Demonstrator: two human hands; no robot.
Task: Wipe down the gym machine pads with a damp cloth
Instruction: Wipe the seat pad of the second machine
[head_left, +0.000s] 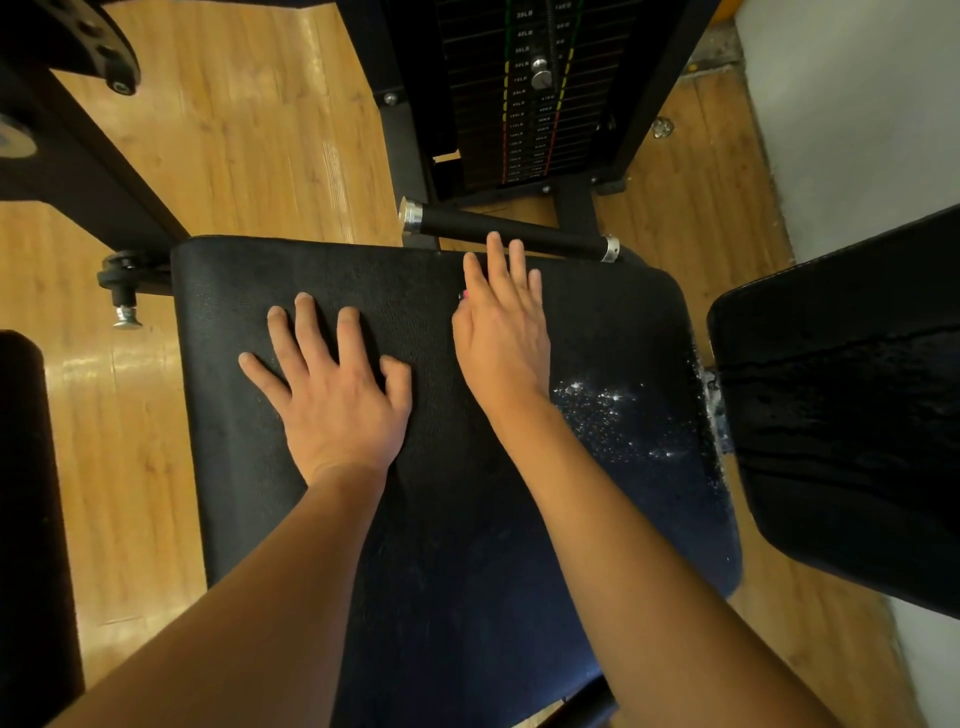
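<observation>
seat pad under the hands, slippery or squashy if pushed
The seat pad probably gives little: the flat left hand makes no visible dent. Its grained skin likely grips, though the glistening specks near the right hand may be slicker.

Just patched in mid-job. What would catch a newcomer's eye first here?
Two bare hands lie flat on the black seat pad: the left hand mid-pad with fingers spread, the right hand nearer the far edge, just short of the handle. White specks glitter on the pad's right side, beside the right forearm. No cloth is plainly visible.
</observation>
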